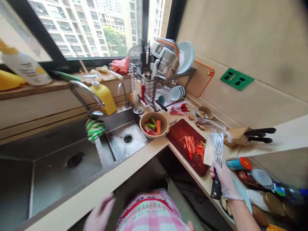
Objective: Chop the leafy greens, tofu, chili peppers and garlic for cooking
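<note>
Apron [152,208] nearest us | right hand [223,181] gripping cleaver [213,150] by its handle | left hand [99,214], blurred, loose and empty | cut pepper [190,146] on board [177,130], just left of cleaver | when slicing, we should steady pepper with tucked fingertips

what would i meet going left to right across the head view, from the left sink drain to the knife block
Left sink drain, striped cloth, right sink drain, tan colander, red strips on the cutting board, cleaver in the gloved right hand, knife block.
</note>
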Action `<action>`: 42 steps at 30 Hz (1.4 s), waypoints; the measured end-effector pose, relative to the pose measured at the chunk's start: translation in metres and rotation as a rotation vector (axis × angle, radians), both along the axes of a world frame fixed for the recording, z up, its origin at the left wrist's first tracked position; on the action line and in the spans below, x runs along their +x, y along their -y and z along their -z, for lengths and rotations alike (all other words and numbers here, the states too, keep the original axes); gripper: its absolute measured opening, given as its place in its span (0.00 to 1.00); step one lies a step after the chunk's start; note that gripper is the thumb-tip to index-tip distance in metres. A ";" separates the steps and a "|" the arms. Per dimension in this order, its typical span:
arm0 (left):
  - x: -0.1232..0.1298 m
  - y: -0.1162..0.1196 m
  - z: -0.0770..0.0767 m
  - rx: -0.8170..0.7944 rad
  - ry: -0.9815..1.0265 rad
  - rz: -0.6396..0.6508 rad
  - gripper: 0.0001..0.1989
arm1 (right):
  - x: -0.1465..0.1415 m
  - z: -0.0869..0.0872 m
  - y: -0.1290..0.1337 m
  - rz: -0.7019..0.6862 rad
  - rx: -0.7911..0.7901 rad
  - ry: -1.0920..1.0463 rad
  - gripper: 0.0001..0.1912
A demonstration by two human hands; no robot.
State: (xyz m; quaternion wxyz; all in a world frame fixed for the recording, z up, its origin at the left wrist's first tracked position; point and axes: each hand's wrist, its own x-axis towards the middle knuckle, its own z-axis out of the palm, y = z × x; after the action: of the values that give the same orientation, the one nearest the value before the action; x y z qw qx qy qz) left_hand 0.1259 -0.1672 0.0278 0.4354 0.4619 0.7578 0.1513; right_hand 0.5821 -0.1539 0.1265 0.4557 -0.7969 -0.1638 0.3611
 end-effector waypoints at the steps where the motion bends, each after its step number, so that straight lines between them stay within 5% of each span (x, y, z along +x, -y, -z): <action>1: 0.028 -0.013 -0.003 0.178 0.060 0.121 0.15 | 0.007 0.003 0.000 -0.022 -0.009 0.020 0.12; 4: 0.140 -0.067 -0.010 0.499 0.165 0.713 0.12 | 0.024 0.017 -0.004 -0.140 -0.062 0.096 0.08; 7: 0.251 -0.121 -0.021 0.673 0.011 1.102 0.16 | 0.036 0.028 -0.014 -0.306 -0.150 0.251 0.11; 11: 0.330 -0.164 -0.036 0.793 -0.117 1.269 0.20 | 0.047 0.030 -0.037 -0.501 -0.325 0.595 0.14; 15: 0.358 -0.200 -0.045 0.824 -0.011 1.122 0.13 | 0.051 0.026 -0.057 -0.620 -0.448 0.653 0.16; 20: 0.403 -0.260 -0.047 0.679 0.289 0.839 0.19 | 0.047 0.023 -0.068 -0.600 -0.520 0.595 0.15; 25: 0.457 -0.299 -0.040 0.390 0.562 0.860 0.21 | 0.038 0.016 -0.077 -0.571 -0.588 0.535 0.13; 33: 0.472 -0.293 0.000 0.097 0.950 0.871 0.18 | 0.021 0.030 -0.081 -0.545 -0.748 0.517 0.14; 38: 0.464 -0.287 0.007 0.145 1.039 0.888 0.19 | 0.013 0.040 -0.076 -0.572 -0.792 0.568 0.16; 42: 0.475 -0.293 0.008 0.086 0.958 0.883 0.18 | 0.025 0.030 -0.079 -0.559 -0.751 0.534 0.15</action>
State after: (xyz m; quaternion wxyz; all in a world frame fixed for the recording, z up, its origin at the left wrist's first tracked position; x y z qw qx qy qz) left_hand 0.6007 0.1261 0.0202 0.7272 0.6282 0.2124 0.1776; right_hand 0.6074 -0.0749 0.0967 -0.0317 -0.8951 -0.3394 0.2872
